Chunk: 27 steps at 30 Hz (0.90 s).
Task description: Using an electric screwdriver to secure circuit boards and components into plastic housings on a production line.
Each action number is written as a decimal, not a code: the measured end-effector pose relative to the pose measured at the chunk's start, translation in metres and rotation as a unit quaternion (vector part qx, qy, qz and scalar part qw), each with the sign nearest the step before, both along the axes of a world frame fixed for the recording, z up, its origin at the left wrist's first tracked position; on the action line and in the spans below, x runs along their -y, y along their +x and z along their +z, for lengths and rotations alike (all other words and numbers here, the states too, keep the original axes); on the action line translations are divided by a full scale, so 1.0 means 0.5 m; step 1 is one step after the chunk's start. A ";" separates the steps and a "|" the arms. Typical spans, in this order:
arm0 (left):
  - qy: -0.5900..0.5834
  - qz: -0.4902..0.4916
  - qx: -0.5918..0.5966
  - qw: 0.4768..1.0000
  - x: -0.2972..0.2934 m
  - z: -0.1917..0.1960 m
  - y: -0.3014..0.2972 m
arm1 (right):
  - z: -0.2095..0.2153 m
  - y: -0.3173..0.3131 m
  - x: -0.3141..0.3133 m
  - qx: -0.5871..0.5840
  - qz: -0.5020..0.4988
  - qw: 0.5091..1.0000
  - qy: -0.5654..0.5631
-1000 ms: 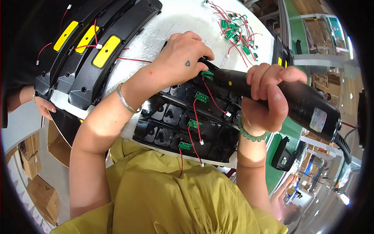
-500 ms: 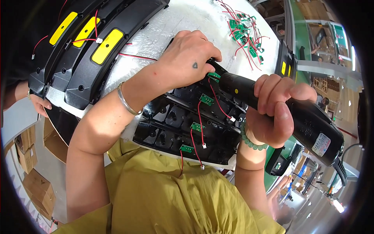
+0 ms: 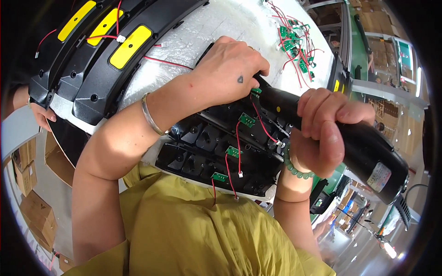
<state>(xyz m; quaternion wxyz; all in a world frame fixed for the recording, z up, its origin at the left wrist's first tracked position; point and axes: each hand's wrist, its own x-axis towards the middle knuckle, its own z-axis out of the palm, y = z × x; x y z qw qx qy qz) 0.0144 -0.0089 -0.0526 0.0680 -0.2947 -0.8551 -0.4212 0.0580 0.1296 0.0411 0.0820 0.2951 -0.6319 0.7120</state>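
Observation:
My right hand [image 3: 324, 126] is wrapped around a black corded electric screwdriver [image 3: 370, 152] with a yellow dot on its barrel. Its slim front end points left, toward a small green circuit board [image 3: 256, 91] on a black plastic panel. My left hand [image 3: 232, 69] is closed over the far panel, beside the screwdriver's tip; what its fingers grip is hidden under it. Nearer to me lie more black ribbed panels [image 3: 184, 158]. On these sit green circuit boards [image 3: 247, 120] with red and black wires ending in white plugs.
Foam-wrapped padding [image 3: 184, 39] covers the work surface. Black curved panels with yellow patches [image 3: 131, 46] stand at the left, near another person's hand [image 3: 43, 115]. A heap of wired circuit boards [image 3: 297, 43] lies far right. Cardboard boxes [image 3: 39, 216] stand at lower left.
The view has shifted slightly. My left hand sits a little farther right in the picture, still by the screwdriver's tip. My right hand keeps its grip on the screwdriver.

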 end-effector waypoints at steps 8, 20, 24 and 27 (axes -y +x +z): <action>-0.017 -0.013 -0.050 0.999 0.004 0.005 -0.006 | 0.033 0.010 0.006 -0.055 -0.140 0.988 0.032; -0.050 -0.199 -0.040 0.978 0.081 0.143 0.180 | 0.033 0.290 -0.410 0.408 -0.415 0.813 -0.006; -0.216 -0.227 0.012 0.949 0.103 0.113 0.254 | -0.081 0.383 -0.506 0.479 -0.445 0.756 -0.028; -0.277 -0.195 -0.048 0.940 0.102 0.099 0.276 | -0.111 0.395 -0.523 0.472 -0.397 0.785 -0.059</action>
